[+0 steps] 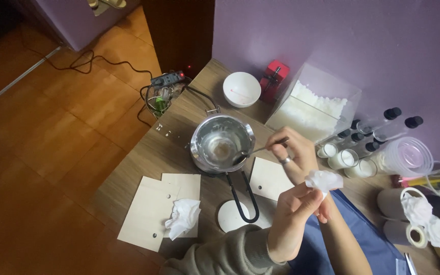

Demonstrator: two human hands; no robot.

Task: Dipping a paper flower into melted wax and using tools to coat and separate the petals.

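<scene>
The right hand (295,153) pinches the end of a spoon (258,151) between closed fingertips. The spoon's long axis slants down and left from that hand, and its bowl rests at the near rim of the metal pot (222,142), which sits on the wooden table (179,158). The left hand (290,216) is nearer the body, fingers closed on a wad of white tissue (324,180) just below the right wrist. Whether the spoon's bowl touches the rim is hard to tell. The pot's black loop handle (243,198) points toward the person.
</scene>
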